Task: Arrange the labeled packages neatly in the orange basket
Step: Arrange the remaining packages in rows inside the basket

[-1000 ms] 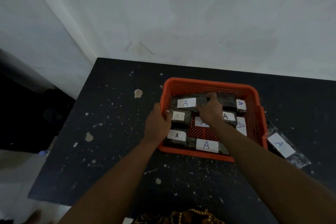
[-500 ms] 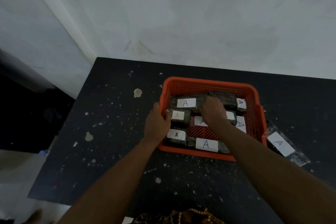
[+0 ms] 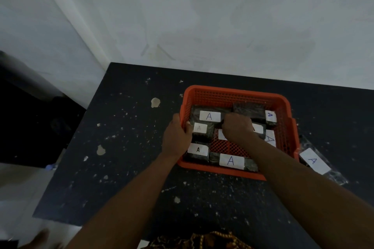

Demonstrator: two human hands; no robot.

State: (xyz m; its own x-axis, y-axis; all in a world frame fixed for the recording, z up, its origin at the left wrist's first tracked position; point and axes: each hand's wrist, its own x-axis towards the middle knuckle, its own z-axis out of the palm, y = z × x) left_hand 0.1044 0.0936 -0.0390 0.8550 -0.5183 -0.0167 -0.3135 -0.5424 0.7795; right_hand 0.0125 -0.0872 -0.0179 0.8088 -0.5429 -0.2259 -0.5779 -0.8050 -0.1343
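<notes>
- On the dark, paint-flecked tabletop [image 3: 125, 147] sits the orange perforated plastic basket [image 3: 232, 92]; dark wrapped packages with white "A" labels line its walls, among them the far-left package [image 3: 209, 116], the near-middle package [image 3: 231, 161] and the near-left package [image 3: 198, 150]; bare orange mesh shows in the centre.
- The left hand [image 3: 176, 137] is clamped on the basket's left wall, thumb outside and fingers hooked over the rim; it appears to be steadying the basket.
- The right hand [image 3: 237, 128] is curled down inside the basket between the far packages; it seems closed on a dark package edge, though the grip is hidden under the knuckles, so I cannot tell what it holds.
- One more labelled package in clear wrap [image 3: 314, 160] lies outside on the table, just beside the basket's right wall; the job is judged unfinished.
- Risks: pushing one package could skew its neighbours, since they sit touching; slack, glossy wrap may slip in the fingers; if the left hand lets go, the light basket could slide across the table; the outside package may be forgotten, and the open centre may prove too tight for it.
</notes>
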